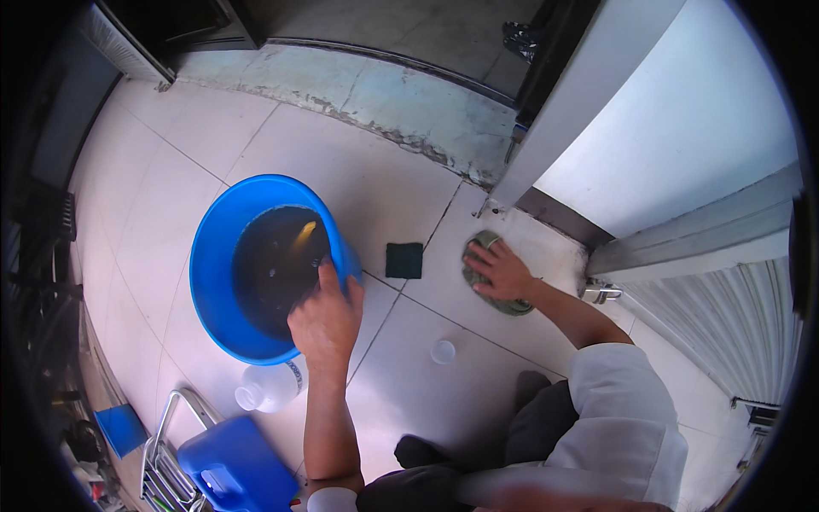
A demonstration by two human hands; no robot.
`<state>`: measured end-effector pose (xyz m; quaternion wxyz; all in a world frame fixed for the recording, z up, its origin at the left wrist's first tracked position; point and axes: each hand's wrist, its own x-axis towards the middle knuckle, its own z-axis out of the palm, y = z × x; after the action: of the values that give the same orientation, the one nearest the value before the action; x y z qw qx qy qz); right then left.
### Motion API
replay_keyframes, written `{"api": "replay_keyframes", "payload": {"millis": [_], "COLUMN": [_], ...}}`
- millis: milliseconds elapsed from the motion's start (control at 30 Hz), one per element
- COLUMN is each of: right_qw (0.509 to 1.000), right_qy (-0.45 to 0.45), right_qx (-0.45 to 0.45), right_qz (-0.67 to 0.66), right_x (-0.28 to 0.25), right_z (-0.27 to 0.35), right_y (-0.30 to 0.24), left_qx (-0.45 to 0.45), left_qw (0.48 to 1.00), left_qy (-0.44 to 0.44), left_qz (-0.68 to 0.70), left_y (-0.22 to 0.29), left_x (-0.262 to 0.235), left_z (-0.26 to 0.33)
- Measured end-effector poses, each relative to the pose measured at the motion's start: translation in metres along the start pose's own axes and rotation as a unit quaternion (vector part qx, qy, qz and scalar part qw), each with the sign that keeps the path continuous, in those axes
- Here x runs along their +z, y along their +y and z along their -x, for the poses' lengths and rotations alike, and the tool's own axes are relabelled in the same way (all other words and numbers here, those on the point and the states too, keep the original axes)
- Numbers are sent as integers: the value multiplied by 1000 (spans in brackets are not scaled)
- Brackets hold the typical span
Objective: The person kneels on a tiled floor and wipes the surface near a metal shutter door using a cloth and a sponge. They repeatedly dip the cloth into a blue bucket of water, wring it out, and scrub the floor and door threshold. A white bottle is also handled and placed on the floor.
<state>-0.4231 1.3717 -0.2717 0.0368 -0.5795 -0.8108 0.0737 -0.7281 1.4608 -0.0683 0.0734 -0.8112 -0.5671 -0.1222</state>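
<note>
A: What is nearest to the person?

B: Close to the knees, on the tiled floor [409, 179], a small clear lid [443, 352] lies alone. Beside it on the left, a clear plastic bottle [266, 386] lies on its side, just below the bucket, and a blue jug [235, 469] stands in a wire rack [166, 444] by the near left edge.

A: And the left hand?

B: The left hand [326, 317] is on the near rim of the blue bucket [209, 264], with the fingers curled over the edge. The grip is pressed on the rim. The bucket holds dark water.

A: The right hand?

B: The right hand [502, 270] lies flat, fingers spread, pressing a green cloth [503, 300] to the floor, near the foot of the white door frame [589, 94].

A: Anything between?

B: A dark green scrub pad [403, 260] lies between the bucket and the cloth, touching neither.
</note>
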Motion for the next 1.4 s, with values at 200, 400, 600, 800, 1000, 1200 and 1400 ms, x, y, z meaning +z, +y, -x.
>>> {"api": "replay_keyframes", "payload": {"millis": [200,400,600,800,1000,1200,1400], "right_qw": [986,964,978,982,981,981,933], "right_qy": [8,152,86,91,102,58,21], "right_qx": [160,212,192,156,160,182,360], "right_qz": [-37,56,2,62,25,-29,5], "right_x": [-3,0,16,11,0,5,1], "right_z": [-27,-16,-27,-1,-18,13,82], "right_y": [33,11,30,16,26,40,64], "left_qx": [-5,-15,-20,-30,-46,-27,-31], "left_qw": [1000,1000,999,999,997,998,997], "left_qy": [2,-20,-27,-37,-62,-62,-67], "left_qz": [-11,-9,-30,8,-2,-21,-13], "left_y": [2,1,3,4,5,3,5], "left_x": [0,-3,0,-3,-1,-4,-7], "left_z": [1,-1,-1,-2,-1,-2,0]}}
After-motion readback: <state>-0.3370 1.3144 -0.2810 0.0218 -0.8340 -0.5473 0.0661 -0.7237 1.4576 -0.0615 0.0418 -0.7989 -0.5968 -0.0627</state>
